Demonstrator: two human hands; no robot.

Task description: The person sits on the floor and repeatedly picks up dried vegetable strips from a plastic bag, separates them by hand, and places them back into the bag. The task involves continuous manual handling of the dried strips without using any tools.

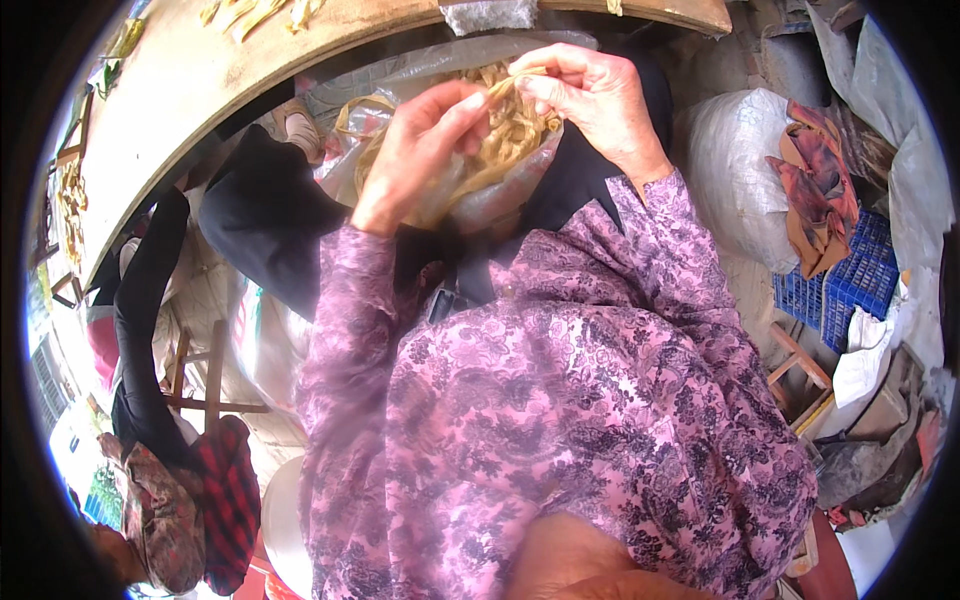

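Note:
My right hand (592, 97) pinches one end of a limp, yellowish plant strip (513, 84) between thumb and fingers. The strip slants down to the fingertips of my left hand (431, 139), which is slightly blurred and grips the other end. Below both hands, a clear plastic bag (487, 210) lies open between my knees. Many similar yellowish strips (517, 139) fill it in a tangled heap. Part of the heap is hidden behind my left hand.
A curved-looking wooden tabletop (172, 97) bears more strips (251, 15). On the right are a stuffed white woven sack (739, 172), a reddish cloth (814, 187) and blue plastic crates (859, 277). Another person (154, 300) is at the left, near a wooden stool frame (214, 375).

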